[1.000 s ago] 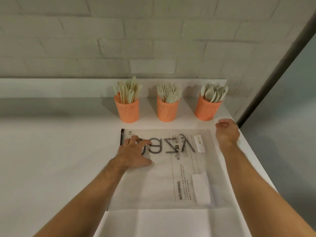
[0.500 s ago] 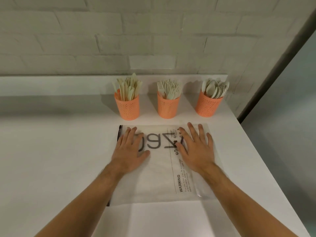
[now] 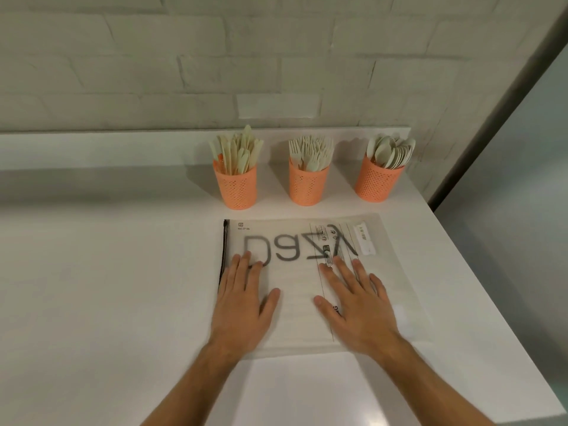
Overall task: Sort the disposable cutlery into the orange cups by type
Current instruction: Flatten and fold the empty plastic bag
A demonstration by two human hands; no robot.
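Note:
Three perforated orange cups stand in a row by the wall. The left cup [image 3: 236, 186] holds pale knives, the middle cup [image 3: 308, 185] holds forks, the right cup [image 3: 378, 183] holds spoons. In front of them a flat translucent plastic bag [image 3: 295, 238] with dark mirrored lettering lies on the white counter. My left hand [image 3: 242, 302] rests flat on the bag's left part, fingers straight. My right hand [image 3: 358, 302] lies flat on its right part, fingers spread. No loose cutlery shows on the counter.
The white counter [image 3: 107, 287] runs left from the bag and ends in an edge on the right [image 3: 479, 287]. A white brick wall [image 3: 215, 72] rises behind a low ledge at the back. A grey panel stands beyond the right edge.
My right hand came from the counter's right edge onto the bag and lies flat. Both hands have slid along the bag towards me, uncovering the lettering.

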